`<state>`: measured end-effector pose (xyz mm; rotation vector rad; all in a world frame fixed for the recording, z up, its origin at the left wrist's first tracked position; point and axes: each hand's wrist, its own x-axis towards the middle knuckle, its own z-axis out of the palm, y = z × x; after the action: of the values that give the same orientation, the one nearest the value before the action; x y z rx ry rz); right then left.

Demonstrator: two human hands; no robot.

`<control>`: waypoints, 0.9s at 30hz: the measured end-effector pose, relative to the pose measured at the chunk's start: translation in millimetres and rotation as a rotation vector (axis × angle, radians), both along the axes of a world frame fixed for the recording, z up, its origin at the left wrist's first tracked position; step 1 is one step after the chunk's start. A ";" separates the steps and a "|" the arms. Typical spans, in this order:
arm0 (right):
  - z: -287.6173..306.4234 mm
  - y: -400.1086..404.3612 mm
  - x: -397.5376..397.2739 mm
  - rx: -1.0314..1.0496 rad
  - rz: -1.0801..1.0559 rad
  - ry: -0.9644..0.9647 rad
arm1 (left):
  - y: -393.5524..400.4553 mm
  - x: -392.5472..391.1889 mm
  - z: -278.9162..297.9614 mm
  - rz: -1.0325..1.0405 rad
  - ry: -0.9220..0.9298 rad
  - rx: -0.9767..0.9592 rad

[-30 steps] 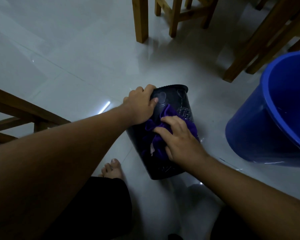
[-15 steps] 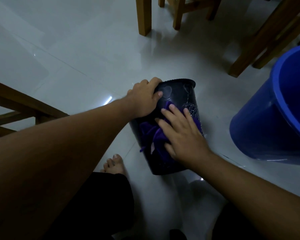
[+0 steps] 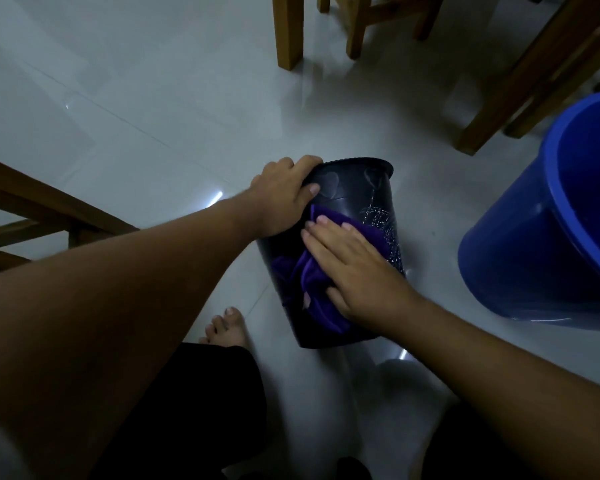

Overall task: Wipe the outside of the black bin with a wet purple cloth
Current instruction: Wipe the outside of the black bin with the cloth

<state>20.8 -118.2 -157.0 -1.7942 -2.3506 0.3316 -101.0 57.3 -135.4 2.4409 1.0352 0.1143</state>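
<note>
The black bin (image 3: pixel 355 188) lies tilted on the pale tiled floor, its mouth pointing away from me, with faint heart shapes and pale markings on its side. My left hand (image 3: pixel 284 199) grips its rim at the upper left. A purple cloth (image 3: pixel 312 282) is spread on the bin's side. My right hand (image 3: pixel 357 271) lies flat on that cloth, fingers stretched toward the rim, pressing it against the bin.
A big blue bucket (image 3: pixel 541 237) stands close to the right of the bin. Wooden chair and table legs (image 3: pixel 288 32) rise at the top, and a wooden frame (image 3: pixel 42 209) sits at the left. My bare foot (image 3: pixel 227 327) rests just left of the bin's base.
My right hand has slid the purple cloth along the bin's side toward the rim, fingers flattening out. The left hand keeps its grip on the rim.
</note>
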 end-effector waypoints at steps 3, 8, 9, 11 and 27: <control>-5.9 -21.2 -4.7 -0.030 -0.014 0.021 | -5.7 4.7 2.4 -0.004 0.017 0.067; -17.8 -41.8 2.0 0.024 0.066 -0.019 | -18.6 17.5 5.6 0.035 -0.062 0.047; -17.5 -40.6 5.4 0.036 0.050 -0.010 | -21.3 20.2 5.3 0.056 -0.058 0.071; -15.4 -35.2 10.1 0.066 0.004 -0.033 | -25.2 21.7 3.1 0.075 -0.004 0.146; -2.3 -16.7 -1.1 -0.015 -0.060 0.008 | -6.0 15.3 4.0 -0.065 -0.035 0.026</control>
<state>19.7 -134.9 -159.3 -1.8620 -2.2900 0.3488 -85.7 51.3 -131.4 2.4836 0.9442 0.1491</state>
